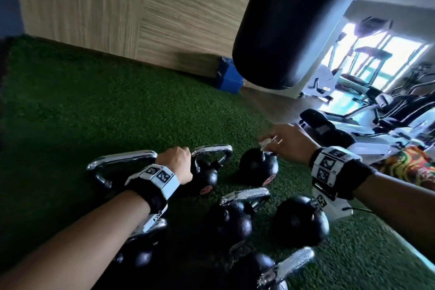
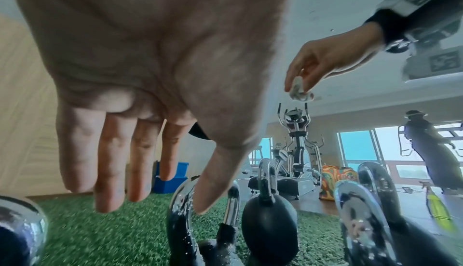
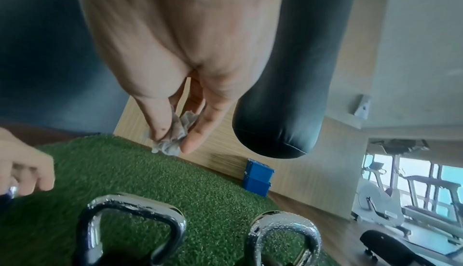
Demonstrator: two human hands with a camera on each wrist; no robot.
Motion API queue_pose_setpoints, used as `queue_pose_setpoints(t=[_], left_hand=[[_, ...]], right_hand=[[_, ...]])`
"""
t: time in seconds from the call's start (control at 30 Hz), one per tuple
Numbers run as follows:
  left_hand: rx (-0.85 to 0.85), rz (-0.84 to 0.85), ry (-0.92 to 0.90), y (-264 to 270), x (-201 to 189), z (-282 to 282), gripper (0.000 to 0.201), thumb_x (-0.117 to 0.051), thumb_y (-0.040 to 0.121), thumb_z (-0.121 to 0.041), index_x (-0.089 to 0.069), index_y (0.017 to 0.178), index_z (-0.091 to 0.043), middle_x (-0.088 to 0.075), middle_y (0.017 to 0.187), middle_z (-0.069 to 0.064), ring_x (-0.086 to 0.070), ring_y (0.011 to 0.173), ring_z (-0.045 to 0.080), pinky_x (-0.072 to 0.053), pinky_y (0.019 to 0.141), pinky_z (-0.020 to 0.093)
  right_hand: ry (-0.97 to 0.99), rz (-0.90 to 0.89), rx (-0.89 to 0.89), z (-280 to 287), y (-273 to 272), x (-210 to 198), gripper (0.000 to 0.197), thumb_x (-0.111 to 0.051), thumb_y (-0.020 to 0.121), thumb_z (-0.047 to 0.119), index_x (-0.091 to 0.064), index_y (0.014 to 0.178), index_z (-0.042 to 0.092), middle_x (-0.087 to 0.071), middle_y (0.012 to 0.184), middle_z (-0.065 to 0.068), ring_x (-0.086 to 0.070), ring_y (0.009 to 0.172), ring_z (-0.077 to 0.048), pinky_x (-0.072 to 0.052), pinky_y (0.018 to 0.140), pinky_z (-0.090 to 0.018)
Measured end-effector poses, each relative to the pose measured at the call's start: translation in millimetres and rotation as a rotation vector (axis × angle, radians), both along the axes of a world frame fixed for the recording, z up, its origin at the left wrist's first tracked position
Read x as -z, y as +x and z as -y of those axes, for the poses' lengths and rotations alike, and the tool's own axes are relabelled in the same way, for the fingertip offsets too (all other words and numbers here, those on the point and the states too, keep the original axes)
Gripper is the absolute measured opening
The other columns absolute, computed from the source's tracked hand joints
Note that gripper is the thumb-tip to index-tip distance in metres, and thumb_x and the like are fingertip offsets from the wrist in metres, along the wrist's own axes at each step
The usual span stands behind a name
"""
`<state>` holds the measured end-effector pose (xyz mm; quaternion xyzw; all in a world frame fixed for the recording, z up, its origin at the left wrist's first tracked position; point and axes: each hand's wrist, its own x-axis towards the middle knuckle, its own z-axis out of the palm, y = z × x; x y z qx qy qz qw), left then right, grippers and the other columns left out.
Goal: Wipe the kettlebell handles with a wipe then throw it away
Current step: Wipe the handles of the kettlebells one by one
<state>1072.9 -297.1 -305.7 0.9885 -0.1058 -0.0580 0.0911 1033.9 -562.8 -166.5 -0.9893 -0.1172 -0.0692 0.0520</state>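
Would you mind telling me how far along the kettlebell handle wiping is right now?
Done: cannot tell; several chrome handles carry droplets, but whether they were wiped is unclear. In hand: the right hand pinches a crumpled wipe above the kettlebells, off any handle; the left hand hangs open over a handle. Left: any unwiped handles, then binning the wipe; no bin clearly visible.

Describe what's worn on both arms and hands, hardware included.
Both forearms are bare, no sleeves. The left hand and right hand have no gloves. Each wrist carries a black strap with white blocks printed with black-and-white square markers: left wrist rig, right wrist rig. A thin black cable trails from the right rig.
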Motion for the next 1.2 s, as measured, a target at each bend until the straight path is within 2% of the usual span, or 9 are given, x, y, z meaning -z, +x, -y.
queue_pose_setpoints(t=[0.1,0.2,0.37,0.67,0.83,0.9,0.97,1.1,1.2], left_hand=[[-0.02,-0.042,0.006,11.4,-5.7,6.9,0.036,-0.062,0.088,-0.024,-0.059,0.121,-0.01,-0.067,0.125,0.011,-0.066,0.118,0.031,-0.054,0.089,0.036],[-0.079,-0.098,0.023,18.9,-10.0,19.2,0.037,-0.064,0.089,-0.028,-0.064,0.121,-0.009,-0.068,0.126,0.013,-0.066,0.117,0.031,-0.054,0.09,0.034],[-0.266,-0.279,0.032,32.1,-1.7,44.9,0.044,-0.081,0.08,-0.041,-0.073,0.11,-0.009,-0.076,0.112,0.008,-0.074,0.104,0.022,-0.055,0.072,0.026],[-0.634,-0.315,-0.134,47.0,59.7,78.7,0.063,-0.092,0.069,-0.044,-0.068,0.113,-0.005,-0.075,0.116,0.013,-0.073,0.109,0.028,-0.061,0.087,0.038],[-0.736,-0.329,-0.346,57.7,97.4,87.5,0.091,-0.092,0.057,-0.061,-0.066,0.128,-0.01,-0.077,0.105,0.006,-0.077,0.089,0.021,-0.052,0.059,0.02],[-0.757,-0.313,-0.421,59.7,116.5,87.0,0.113,-0.093,0.05,-0.066,-0.054,0.145,-0.018,-0.069,0.128,0.005,-0.072,0.105,0.019,-0.058,0.067,0.022],[-0.741,-0.288,-0.456,62.3,131.0,88.5,0.125,-0.09,0.044,-0.074,-0.049,0.149,-0.021,-0.063,0.133,-0.001,-0.069,0.105,0.016,-0.061,0.069,0.023],[-0.698,-0.274,-0.47,72.6,144.8,91.9,0.12,-0.078,0.034,-0.091,-0.061,0.133,-0.024,-0.069,0.126,-0.001,-0.071,0.108,0.021,-0.057,0.094,0.03],[-0.689,-0.246,-0.65,79.3,151.8,91.9,0.093,-0.085,0.036,-0.083,-0.071,0.108,-0.027,-0.075,0.116,-0.002,-0.072,0.105,0.019,-0.058,0.097,0.038]], right_hand=[[-0.02,0.014,-0.044,23.1,6.1,1.1,0.02,-0.077,0.083,0.009,-0.081,0.101,0.018,-0.077,0.1,0.001,-0.059,0.076,-0.003,-0.05,0.081,-0.023],[0.014,0.009,-0.011,46.9,29.8,6.6,0.022,-0.078,0.08,0.012,-0.082,0.098,0.023,-0.078,0.089,0.001,-0.057,0.072,-0.003,-0.038,0.07,-0.01],[0.083,-0.057,-0.113,69.3,82.2,25.2,0.021,-0.079,0.078,0.02,-0.082,0.099,0.025,-0.079,0.089,0.004,-0.062,0.072,-0.001,-0.037,0.064,0.004],[0.313,-0.143,-0.229,74.3,161.3,80.5,0.024,-0.08,0.078,0.016,-0.081,0.101,0.019,-0.079,0.097,-0.001,-0.068,0.085,-0.007,-0.04,0.058,-0.002],[0.294,-0.133,-0.342,66.3,172.0,99.6,0.022,-0.077,0.082,0.02,-0.081,0.103,0.017,-0.079,0.099,-0.002,-0.071,0.094,-0.013,-0.053,0.081,-0.019],[0.304,-0.125,-0.4,62.3,178.0,104.5,0.022,-0.076,0.082,0.021,-0.081,0.103,0.017,-0.079,0.099,-0.001,-0.072,0.094,-0.012,-0.052,0.083,-0.017],[0.287,-0.119,-0.454,54.3,186.6,107.2,0.023,-0.079,0.08,0.022,-0.08,0.102,0.018,-0.078,0.098,-0.001,-0.071,0.091,-0.012,-0.048,0.076,-0.014],[0.277,-0.156,-0.503,36.6,205.4,115.6,0.022,-0.084,0.075,0.019,-0.081,0.096,0.018,-0.072,0.08,0.005,-0.057,0.064,0.002,-0.039,0.053,-0.002],[0.221,-0.162,-0.523,25.2,211.6,121.4,0.023,-0.083,0.075,0.018,-0.081,0.098,0.017,-0.071,0.083,0.005,-0.056,0.067,-0.001,-0.036,0.051,0.003]])
